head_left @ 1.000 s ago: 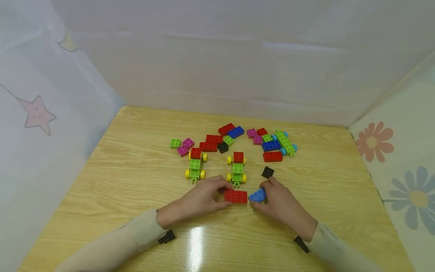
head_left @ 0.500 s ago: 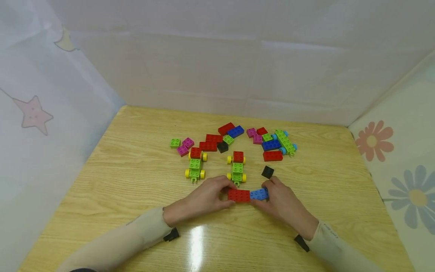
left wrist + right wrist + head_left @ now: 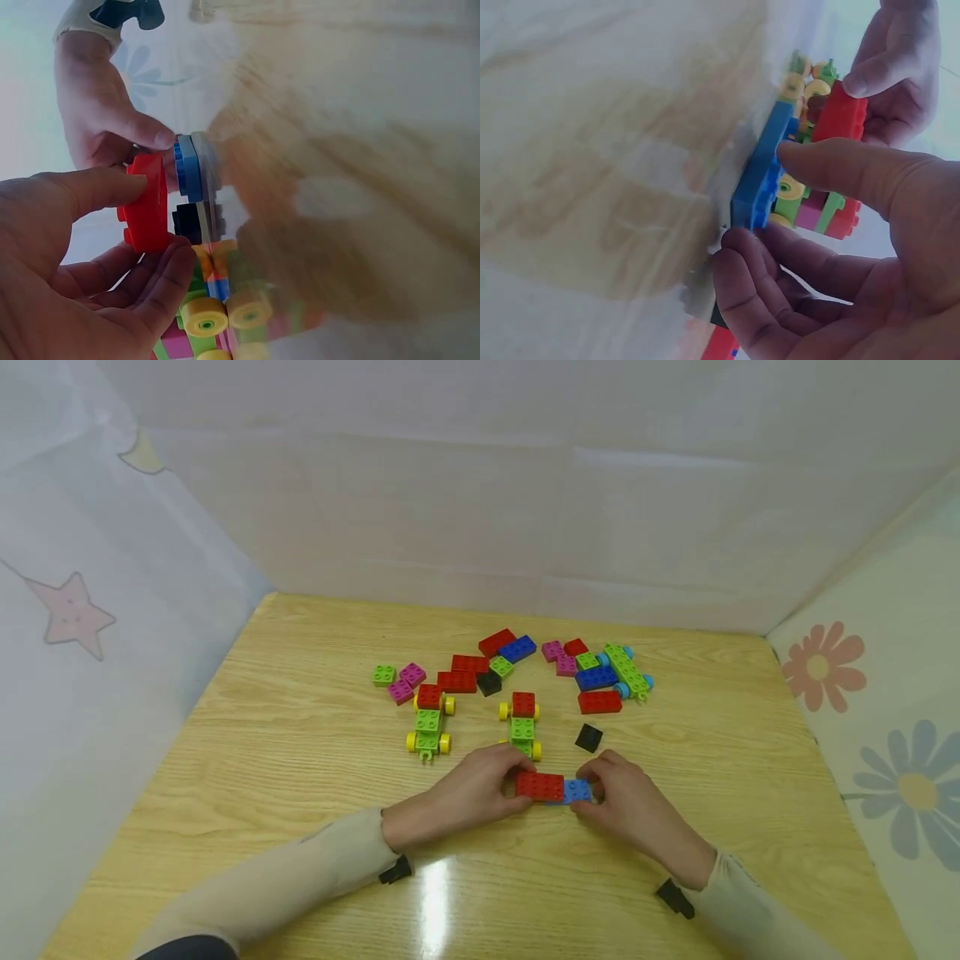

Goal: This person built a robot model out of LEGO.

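Observation:
My left hand (image 3: 480, 789) pinches a long red toy brick (image 3: 540, 786) between thumb and fingers. The red brick is raised and overlaps the left part of a lighter blue brick (image 3: 578, 791). In the left wrist view a gap shows between the red brick (image 3: 150, 206) and the blue brick (image 3: 189, 169). My right hand (image 3: 630, 806) grips the blue brick at its right end, low over the table, its studs facing up. Just beyond my left hand stands a green toy car (image 3: 523, 727) with yellow wheels and a red brick on top, its near end partly hidden.
A similar car (image 3: 428, 722) stands to the left. A black brick (image 3: 588, 738) lies beyond my right hand. Farther back are red bricks (image 3: 457, 682), pink bricks (image 3: 412, 674), a dark blue brick (image 3: 596, 678) and a green base (image 3: 628, 670) with blue wheels.
My left hand has moved right and lifted the red brick, which now overlaps the blue one. My right hand has turned the blue brick straighter and shifted slightly right.

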A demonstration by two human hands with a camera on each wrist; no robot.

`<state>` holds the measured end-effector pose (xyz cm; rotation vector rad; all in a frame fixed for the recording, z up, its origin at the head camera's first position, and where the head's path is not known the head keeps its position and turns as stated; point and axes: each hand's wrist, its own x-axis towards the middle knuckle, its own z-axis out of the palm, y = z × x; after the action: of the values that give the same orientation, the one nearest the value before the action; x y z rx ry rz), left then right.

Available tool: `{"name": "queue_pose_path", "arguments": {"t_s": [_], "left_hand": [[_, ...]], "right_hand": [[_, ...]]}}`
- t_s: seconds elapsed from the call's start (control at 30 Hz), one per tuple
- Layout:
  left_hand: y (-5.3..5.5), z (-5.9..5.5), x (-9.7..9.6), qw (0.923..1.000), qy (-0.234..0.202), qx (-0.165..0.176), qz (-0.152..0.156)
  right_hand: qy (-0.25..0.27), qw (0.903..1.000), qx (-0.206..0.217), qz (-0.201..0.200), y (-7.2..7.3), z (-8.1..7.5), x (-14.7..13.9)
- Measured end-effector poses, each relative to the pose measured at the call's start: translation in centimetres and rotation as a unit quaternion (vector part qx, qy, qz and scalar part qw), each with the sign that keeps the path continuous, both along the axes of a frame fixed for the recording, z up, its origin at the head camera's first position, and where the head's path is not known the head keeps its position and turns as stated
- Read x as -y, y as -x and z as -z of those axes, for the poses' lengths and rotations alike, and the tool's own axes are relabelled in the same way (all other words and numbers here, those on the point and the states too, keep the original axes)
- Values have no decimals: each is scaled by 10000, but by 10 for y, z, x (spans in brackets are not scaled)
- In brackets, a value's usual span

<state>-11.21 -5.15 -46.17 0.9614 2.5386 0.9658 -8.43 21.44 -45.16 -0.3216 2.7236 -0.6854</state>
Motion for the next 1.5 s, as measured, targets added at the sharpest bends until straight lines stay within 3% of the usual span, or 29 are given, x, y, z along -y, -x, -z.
{"name": "queue_pose_path", "arguments": {"t_s": [0.4, 1.07, 1.5], "left_hand": [[0, -3, -10, 9999, 92, 118, -10], [-3, 1, -14, 9971, 572, -484, 142], [-1, 0, -14, 9972, 605, -372, 237]], "right_hand": [[606, 9971, -177, -435, 3, -5, -1], [426, 9955, -356, -763, 7, 2, -1], [232, 9938, -424, -999, 10, 0, 3]]}}
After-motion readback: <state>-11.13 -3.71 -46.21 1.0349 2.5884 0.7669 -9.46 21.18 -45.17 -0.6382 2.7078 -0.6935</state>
